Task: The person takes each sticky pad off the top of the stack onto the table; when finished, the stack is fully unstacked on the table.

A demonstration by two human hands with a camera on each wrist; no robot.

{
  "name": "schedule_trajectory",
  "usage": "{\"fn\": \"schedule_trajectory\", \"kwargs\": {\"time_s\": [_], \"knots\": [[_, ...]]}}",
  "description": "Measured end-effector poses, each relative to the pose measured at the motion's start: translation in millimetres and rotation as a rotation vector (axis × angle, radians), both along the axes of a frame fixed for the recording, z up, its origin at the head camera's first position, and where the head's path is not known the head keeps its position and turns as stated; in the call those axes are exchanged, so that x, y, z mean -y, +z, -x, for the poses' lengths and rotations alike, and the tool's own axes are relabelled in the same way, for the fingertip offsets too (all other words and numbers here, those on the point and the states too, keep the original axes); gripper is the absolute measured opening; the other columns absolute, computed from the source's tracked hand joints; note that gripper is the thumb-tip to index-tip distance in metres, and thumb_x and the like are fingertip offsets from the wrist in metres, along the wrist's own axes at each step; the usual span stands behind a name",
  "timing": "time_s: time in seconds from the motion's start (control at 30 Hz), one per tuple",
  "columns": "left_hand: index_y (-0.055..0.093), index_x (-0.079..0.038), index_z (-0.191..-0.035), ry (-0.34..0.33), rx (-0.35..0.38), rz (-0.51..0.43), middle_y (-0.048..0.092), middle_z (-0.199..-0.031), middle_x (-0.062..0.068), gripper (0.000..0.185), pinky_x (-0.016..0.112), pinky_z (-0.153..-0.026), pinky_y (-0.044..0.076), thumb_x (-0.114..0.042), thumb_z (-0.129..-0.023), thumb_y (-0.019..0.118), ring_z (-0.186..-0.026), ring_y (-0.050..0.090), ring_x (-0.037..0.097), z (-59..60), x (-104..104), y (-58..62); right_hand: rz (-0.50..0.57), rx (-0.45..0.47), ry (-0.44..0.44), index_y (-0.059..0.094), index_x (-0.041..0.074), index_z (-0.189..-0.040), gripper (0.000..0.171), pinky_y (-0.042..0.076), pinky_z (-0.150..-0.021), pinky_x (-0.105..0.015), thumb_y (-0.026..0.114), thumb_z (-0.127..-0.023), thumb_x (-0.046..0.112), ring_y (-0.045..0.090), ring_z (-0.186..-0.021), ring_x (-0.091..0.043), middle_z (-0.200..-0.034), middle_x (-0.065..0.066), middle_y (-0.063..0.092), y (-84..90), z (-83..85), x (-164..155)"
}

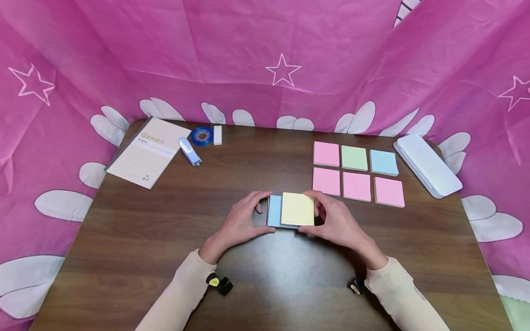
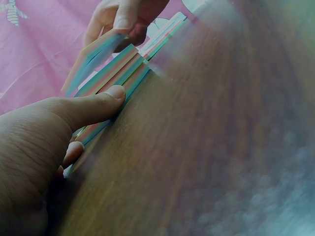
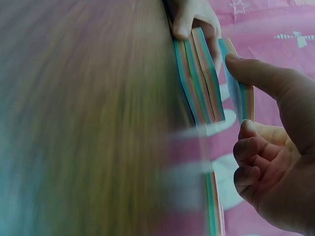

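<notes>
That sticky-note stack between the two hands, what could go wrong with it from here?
The right hand is lifting only a top slice off the stack, so the lifted notes could fan apart or curl. The left hand holds the lower stack with little more than a thumb on its edge; it might slide on the table. Six pads lie close by and could get nudged out of line.
</notes>
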State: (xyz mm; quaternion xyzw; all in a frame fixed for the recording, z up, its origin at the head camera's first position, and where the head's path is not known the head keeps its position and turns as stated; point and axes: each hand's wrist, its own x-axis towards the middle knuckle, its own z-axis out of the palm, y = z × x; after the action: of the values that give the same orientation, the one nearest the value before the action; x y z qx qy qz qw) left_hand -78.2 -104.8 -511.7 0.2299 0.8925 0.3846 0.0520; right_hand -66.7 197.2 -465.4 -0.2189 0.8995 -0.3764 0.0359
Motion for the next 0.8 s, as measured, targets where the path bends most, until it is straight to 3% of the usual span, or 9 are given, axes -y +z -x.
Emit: {"fn": "schedule_trajectory", "kwargs": {"time_s": [0.47, 0.8], "knots": [[0.055, -0.013, -0.159, -0.006, 0.013, -0.031, 0.061, -0.142, 0.007, 0.094, 0.046, -0.091, 0.047, -0.031, -0.08, 0.104, -0.102, 0.057, 0.02, -0.8, 0.1, 0.2, -0.06, -0.038, -0.069, 0.061, 0.009, -0.149, 0.087, 0.043, -0.064, -0.027, 0.106, -0.074, 0.018, 0.05, -0.074, -0.013, -0.09, 0.003, 0.053, -5.2, -13.6, -66.4], [0.055, -0.013, -0.158, -0.007, 0.008, -0.034, 0.061, -0.141, 0.006, 0.094, 0.045, -0.09, 0.047, -0.031, -0.08, 0.104, -0.102, 0.056, 0.02, -0.6, 0.2, -1.1, -0.144, -0.001, -0.041, 0.061, 0.005, -0.148, 0.083, 0.044, -0.066, -0.028, 0.104, -0.079, 0.02, 0.051, -0.077, -0.013, -0.092, 0.002, 0.057, -14.9, -13.3, -78.7]]}}
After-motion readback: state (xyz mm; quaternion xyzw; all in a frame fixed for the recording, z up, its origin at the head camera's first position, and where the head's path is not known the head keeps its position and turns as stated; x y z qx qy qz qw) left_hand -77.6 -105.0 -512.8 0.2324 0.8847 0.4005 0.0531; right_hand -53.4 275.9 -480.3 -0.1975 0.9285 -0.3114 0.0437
